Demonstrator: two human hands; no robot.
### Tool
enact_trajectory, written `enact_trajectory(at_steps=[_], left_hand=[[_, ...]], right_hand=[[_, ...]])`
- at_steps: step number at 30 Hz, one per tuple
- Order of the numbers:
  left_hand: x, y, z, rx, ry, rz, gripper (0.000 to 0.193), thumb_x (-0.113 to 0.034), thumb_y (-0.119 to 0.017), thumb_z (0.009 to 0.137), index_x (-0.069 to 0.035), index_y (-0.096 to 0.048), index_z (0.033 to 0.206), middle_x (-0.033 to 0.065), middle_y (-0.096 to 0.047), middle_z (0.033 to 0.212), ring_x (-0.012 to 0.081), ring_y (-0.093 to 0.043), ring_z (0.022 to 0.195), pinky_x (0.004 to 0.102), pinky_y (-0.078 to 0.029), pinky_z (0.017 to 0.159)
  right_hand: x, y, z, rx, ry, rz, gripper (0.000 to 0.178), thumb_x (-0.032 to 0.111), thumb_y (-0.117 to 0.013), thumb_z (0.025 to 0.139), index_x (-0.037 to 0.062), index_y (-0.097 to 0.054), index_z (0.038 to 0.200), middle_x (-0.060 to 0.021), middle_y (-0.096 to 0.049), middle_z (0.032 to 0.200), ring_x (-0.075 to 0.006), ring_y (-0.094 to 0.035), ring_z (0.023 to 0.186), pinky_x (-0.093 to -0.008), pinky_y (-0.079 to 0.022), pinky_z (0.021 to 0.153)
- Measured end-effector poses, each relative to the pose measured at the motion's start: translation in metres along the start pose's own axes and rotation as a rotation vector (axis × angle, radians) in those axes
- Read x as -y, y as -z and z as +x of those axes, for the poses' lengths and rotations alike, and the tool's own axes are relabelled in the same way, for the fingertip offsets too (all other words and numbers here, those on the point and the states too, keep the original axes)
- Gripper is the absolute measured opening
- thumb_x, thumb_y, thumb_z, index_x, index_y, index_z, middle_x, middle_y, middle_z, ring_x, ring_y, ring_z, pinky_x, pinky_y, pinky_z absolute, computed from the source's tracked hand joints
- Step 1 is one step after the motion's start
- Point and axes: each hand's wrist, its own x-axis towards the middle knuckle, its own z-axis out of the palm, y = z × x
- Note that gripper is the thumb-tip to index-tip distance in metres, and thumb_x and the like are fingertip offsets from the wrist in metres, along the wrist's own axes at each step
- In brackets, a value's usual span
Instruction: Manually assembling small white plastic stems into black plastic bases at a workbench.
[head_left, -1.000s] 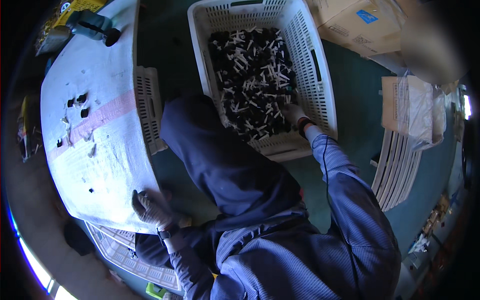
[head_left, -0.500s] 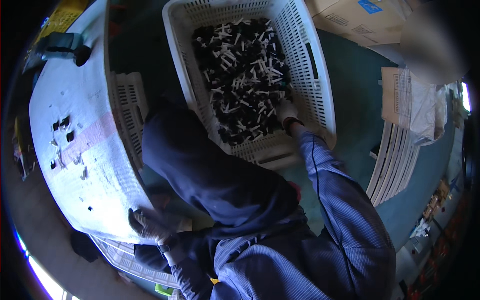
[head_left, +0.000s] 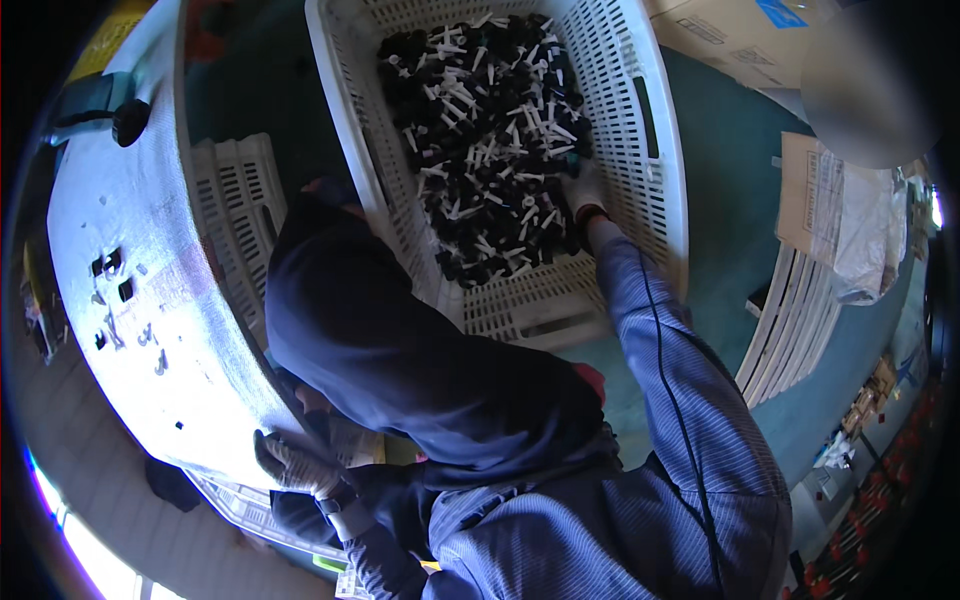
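My right hand (head_left: 585, 190), in a pale glove with a dark band at the wrist, reaches into a white slatted plastic crate (head_left: 665, 235). It lies at the right side of a heap of small black parts with white plug-like pieces (head_left: 490, 150). Its fingertips are lost among the parts, so what they hold, if anything, is hidden. At the near edge of a white-topped table (head_left: 165, 400), my left hand (head_left: 297, 467) rests in a grey glove with dark fingertips. Those fingers lie on the tabletop, with nothing visible in them.
Several small black pieces (head_left: 125, 290) and pale scraps lie on the table. A dark device (head_left: 90, 112) stands at its far end. Stacked white crates (head_left: 240, 190) sit beside the table. On the right are cardboard boxes (head_left: 715, 40) and a slatted pale stack (head_left: 790, 325).
The view has shifted slightly, so the crate appears a little higher and wider. My right hand is still at the crate's right side, and my left hand stays at the table edge.
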Motion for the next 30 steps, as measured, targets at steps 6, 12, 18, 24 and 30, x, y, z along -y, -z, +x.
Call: enact_trajectory(at_steps=[6, 12, 18, 24, 30], left_hand=[[-0.001, 0.014, 0.005, -0.067, -0.008, -0.019, 0.033, -0.024, -0.056, 0.098, 0.002, -0.063, 0.117, 0.0136, -0.066, 0.111, 0.0255, -0.060, 0.100, 0.0356, -0.046, 0.092], [-0.013, -0.007, -0.005, -0.021, 0.003, -0.106, 0.031, -0.020, -0.057, 0.097, 0.002, -0.063, 0.118, 0.0137, -0.066, 0.111, 0.0240, -0.060, 0.100, 0.0342, -0.046, 0.092], [0.009, 0.006, 0.006, -0.016, 0.031, -0.193, 0.033, -0.022, -0.056, 0.096, 0.000, -0.061, 0.121, 0.0124, -0.065, 0.109, 0.0236, -0.060, 0.098, 0.0327, -0.048, 0.088], [-0.040, 0.022, 0.007, 0.188, 0.173, -0.606, 0.032, -0.023, -0.060, 0.096, -0.001, -0.062, 0.120, 0.0049, -0.066, 0.092, 0.0107, -0.057, 0.073, 0.0253, -0.046, 0.065], [-0.145, 0.045, -0.012, 0.541, -0.096, -0.843, 0.043, -0.015, -0.060, 0.096, 0.001, -0.048, 0.134, 0.0079, -0.063, 0.107, 0.0115, -0.058, 0.086, 0.0254, -0.047, 0.078]], right_hand=[[0.043, 0.012, -0.016, 0.128, -0.078, 0.068, 0.049, 0.024, -0.069, 0.079, 0.0046, -0.060, 0.123, -0.0240, -0.062, 0.117, -0.0395, -0.056, 0.115, -0.0429, -0.045, 0.098], [0.022, 0.053, -0.015, 0.104, 0.064, 0.256, 0.049, 0.019, -0.065, 0.080, 0.0043, -0.059, 0.126, -0.0177, -0.064, 0.116, -0.0332, -0.061, 0.108, -0.0395, -0.046, 0.096], [0.142, 0.124, -0.048, 0.619, -0.241, 1.437, 0.037, 0.005, -0.057, 0.085, 0.0060, -0.060, 0.121, -0.0048, -0.063, 0.101, -0.0136, -0.061, 0.082, -0.0262, -0.051, 0.076], [0.289, 0.223, -0.102, 0.642, 0.477, 1.089, 0.043, 0.010, -0.049, 0.089, 0.0073, -0.054, 0.131, 0.0010, -0.060, 0.095, -0.0070, -0.055, 0.074, -0.0220, -0.048, 0.069], [0.381, 0.262, -0.185, 0.248, 1.169, 0.598, 0.046, -0.002, -0.050, 0.083, 0.0095, -0.055, 0.128, -0.0172, -0.062, 0.112, -0.0355, -0.062, 0.094, -0.0400, -0.050, 0.088]])
